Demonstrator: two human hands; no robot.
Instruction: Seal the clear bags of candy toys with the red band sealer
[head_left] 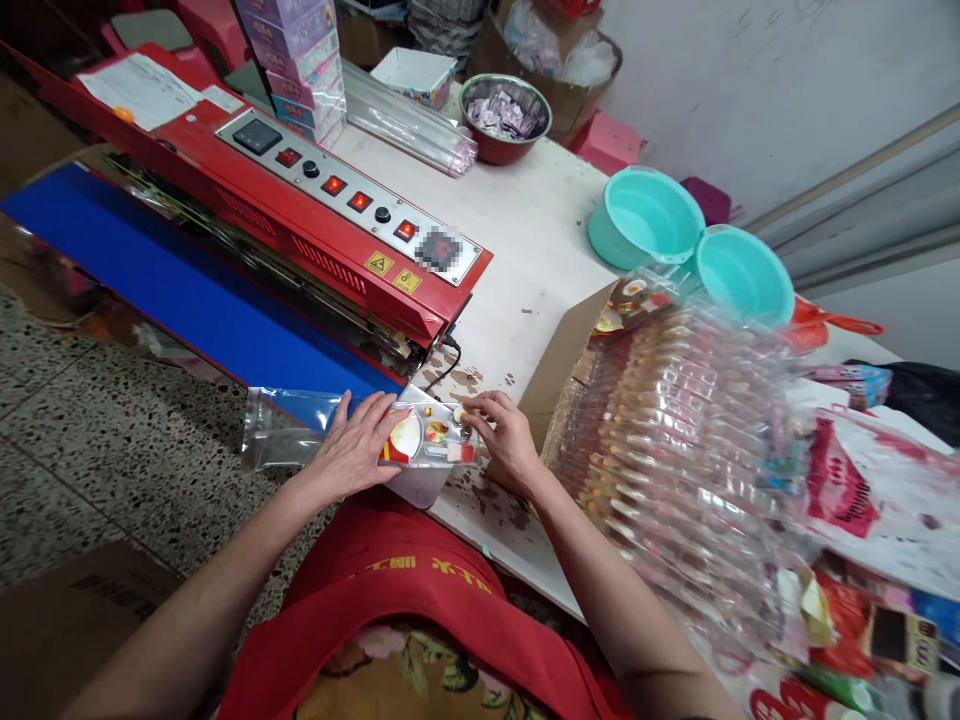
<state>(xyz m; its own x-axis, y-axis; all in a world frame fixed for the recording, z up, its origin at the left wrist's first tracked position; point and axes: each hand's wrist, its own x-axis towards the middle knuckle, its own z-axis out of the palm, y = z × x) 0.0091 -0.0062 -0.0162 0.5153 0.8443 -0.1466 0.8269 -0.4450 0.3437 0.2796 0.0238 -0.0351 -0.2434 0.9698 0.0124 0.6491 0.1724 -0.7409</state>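
A clear plastic package point(435, 450) lies in front of me on a grey metal plate point(420, 488) at the blue belt's near end. Small toy-like food pieces show inside it, red, yellow and white. Its clear film end point(281, 430) sticks out to the left. My left hand point(356, 445) rests flat across the package with fingers stretched out. At the package's right end, my right hand point(502, 430) has thumb and forefinger pinched together; a small pale bit shows at the fingertips, too small to name.
A red sealing machine point(300, 220) with lit switches and a blue belt point(187, 280) stands at left. To the right, a cardboard box point(562, 360) holds many clear packages point(660, 420). Behind are turquoise basins point(649, 220), a metal bowl point(506, 145) of sachets and stacked small boxes point(300, 70).
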